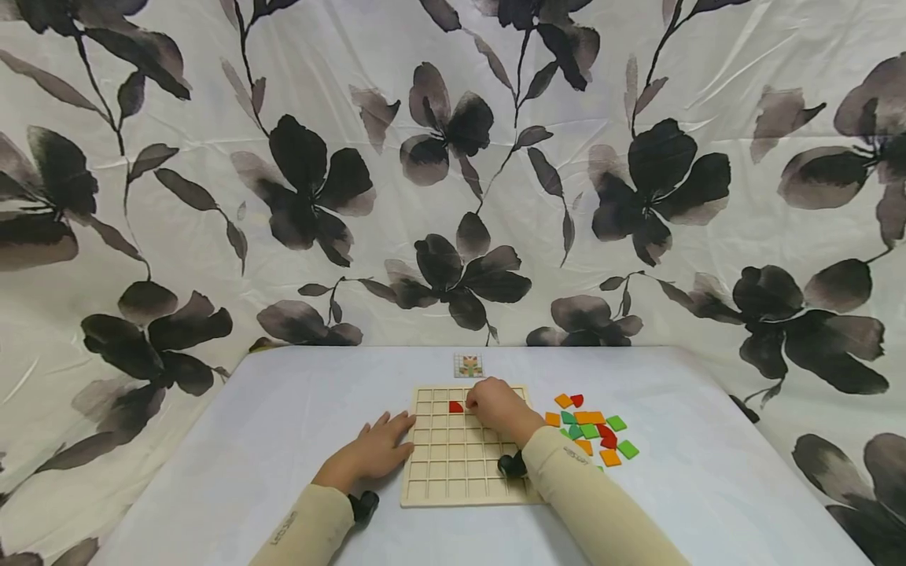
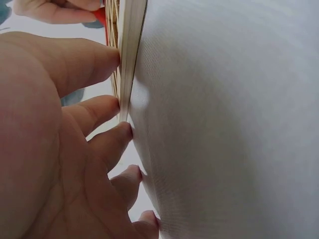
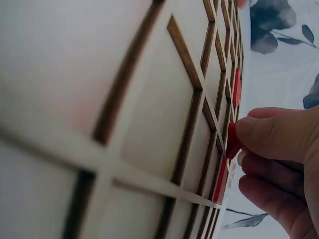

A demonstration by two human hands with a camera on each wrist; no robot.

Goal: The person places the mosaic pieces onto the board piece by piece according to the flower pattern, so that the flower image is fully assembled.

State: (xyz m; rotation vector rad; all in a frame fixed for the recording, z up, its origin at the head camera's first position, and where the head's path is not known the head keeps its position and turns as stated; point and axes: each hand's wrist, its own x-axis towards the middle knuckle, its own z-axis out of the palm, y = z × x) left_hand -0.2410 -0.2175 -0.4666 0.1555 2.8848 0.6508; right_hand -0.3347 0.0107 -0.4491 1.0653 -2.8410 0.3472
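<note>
A pale wooden grid board (image 1: pixel 453 469) lies on the white table. At its left edge my left hand (image 1: pixel 378 448) rests with fingers spread; in the left wrist view the thumb (image 2: pixel 94 62) and fingertips touch the board's side. My right hand (image 1: pixel 498 405) is over the board's upper part. In the right wrist view it pinches a small red tile (image 3: pixel 232 139) between thumb and fingers, at the grid's surface. Two other red tiles sit in grid cells there, one above (image 3: pixel 237 87) and one below (image 3: pixel 220 181). From the head, one red quarter-round tile (image 1: pixel 456 407) shows left of the right hand.
Loose orange, green and red tiles (image 1: pixel 590 431) lie scattered right of the board, partly behind the right forearm. A small patterned picture card (image 1: pixel 469 365) lies beyond the board's far edge. A floral curtain (image 1: pixel 453 196) hangs behind the white table (image 1: pixel 283 417).
</note>
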